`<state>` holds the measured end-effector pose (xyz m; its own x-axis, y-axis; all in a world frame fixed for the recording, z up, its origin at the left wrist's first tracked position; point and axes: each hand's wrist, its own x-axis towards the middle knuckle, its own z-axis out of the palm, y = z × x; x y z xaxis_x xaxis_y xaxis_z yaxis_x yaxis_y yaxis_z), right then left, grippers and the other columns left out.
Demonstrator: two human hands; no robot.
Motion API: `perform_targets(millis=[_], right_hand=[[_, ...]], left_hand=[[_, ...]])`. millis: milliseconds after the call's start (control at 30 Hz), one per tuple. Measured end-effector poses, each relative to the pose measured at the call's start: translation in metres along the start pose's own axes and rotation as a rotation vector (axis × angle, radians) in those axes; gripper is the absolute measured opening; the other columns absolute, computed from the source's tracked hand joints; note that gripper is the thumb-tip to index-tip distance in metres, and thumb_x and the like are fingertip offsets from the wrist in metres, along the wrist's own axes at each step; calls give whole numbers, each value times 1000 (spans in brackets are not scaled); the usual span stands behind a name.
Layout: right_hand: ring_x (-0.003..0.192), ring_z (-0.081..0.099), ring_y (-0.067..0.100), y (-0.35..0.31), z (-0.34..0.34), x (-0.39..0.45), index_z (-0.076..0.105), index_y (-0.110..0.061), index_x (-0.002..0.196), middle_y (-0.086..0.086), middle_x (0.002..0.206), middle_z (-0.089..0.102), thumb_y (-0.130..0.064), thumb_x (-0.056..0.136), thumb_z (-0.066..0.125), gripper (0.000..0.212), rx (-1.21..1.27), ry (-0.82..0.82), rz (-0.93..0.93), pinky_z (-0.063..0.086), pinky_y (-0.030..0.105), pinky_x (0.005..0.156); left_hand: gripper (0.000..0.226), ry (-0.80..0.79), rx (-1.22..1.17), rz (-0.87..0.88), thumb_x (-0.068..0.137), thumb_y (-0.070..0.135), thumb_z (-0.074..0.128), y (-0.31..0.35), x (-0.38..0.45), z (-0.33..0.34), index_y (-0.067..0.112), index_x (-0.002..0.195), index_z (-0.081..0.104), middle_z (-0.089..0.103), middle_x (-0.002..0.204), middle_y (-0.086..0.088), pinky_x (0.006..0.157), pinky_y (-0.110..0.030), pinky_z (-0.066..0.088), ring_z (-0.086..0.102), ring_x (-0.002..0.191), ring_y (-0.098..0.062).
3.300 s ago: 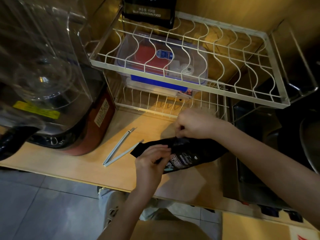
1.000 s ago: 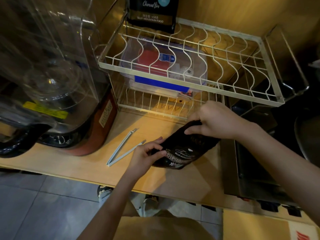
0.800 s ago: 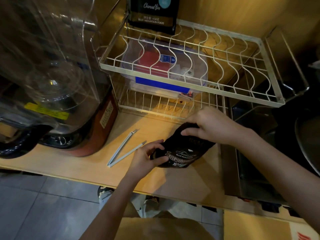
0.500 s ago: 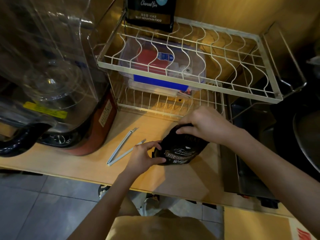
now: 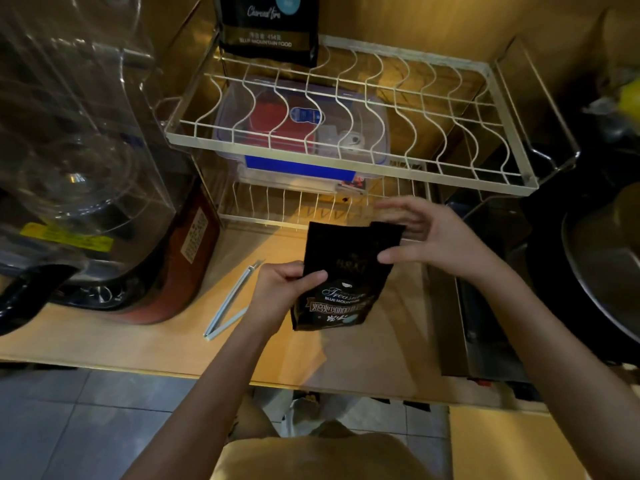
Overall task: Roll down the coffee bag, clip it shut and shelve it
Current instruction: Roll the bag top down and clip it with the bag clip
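1. Coffee bag (image 5: 343,275): black pouch with pale lettering, held upright above the wooden counter (image 5: 363,355), in front of the lower tier of the wire rack (image 5: 346,183). Its top is unrolled, standing tall and flat.
2. Left hand (image 5: 282,289): pinches the bag's left edge at mid-height, thumb on the front face, fingers behind.
3. Right hand (image 5: 436,237): spread around the bag's upper right corner, thumb touching the front, fingers reaching behind the top edge; motion-blurred, so firmness of grip cannot be told.
4. Bag clip (image 5: 230,303): pale, long, two arms splayed open in a narrow V, lying on the counter just left of the left hand, untouched.
5. Second coffee bag (image 5: 270,26): black, standing on the rack's upper tier at the back left.
6. Clear plastic box (image 5: 301,133): on the lower tier, red and blue contents visible through the lid.
7. Transparent appliance (image 5: 79,150): large, on a dark red base, occupying the counter's left side.
8. Metal pan (image 5: 602,265): at the right edge, partly out of frame.
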<state>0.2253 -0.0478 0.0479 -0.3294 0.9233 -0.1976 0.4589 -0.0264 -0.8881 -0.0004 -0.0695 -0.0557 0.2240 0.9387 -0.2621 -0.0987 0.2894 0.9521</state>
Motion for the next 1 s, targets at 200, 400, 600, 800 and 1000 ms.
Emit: perform_targets(millis=[200,400,600,800,1000], right_hand=[[105,58,-4,63,48,-12,51,-43,111,-17,114,63,-23,48,85,74,361,25,196,51,12,75],[83,67,-3,75,70,0,63,-34,85,-16,83,73,-16,47,87,48,431,309,197,52,11,59],[81,67,-3,74,75,-1,62,-31,86,-18,82,73,-5,56,82,45,462,323,120,52,11,59],[106,62,12,88,61,-11,61,-31,108,-11,106,70,-18,60,77,52,601,122,152,54,22,79],[98,65,6,86,75,-13,61,-40,103,-17,103,71,-24,57,83,53,582,119,180,54,16,71]], left_hand=[[23,-104,-185,-117,64,18,68,-1,5,-2,4,82,70,74,78,-4,65,-24,56,69,80,-21],[30,-19,-114,-32,62,18,70,3,10,-3,-5,81,67,69,82,-13,67,-25,54,67,79,-22],[11,105,-64,91,58,10,76,1,13,-5,10,59,65,73,65,5,57,-19,54,68,68,-12],[38,-51,-178,114,64,13,72,0,12,-8,18,96,52,75,87,4,67,-22,55,69,89,-15],[16,-75,-297,-71,76,25,60,-3,15,0,16,88,65,73,82,1,64,-26,56,66,83,-19]])
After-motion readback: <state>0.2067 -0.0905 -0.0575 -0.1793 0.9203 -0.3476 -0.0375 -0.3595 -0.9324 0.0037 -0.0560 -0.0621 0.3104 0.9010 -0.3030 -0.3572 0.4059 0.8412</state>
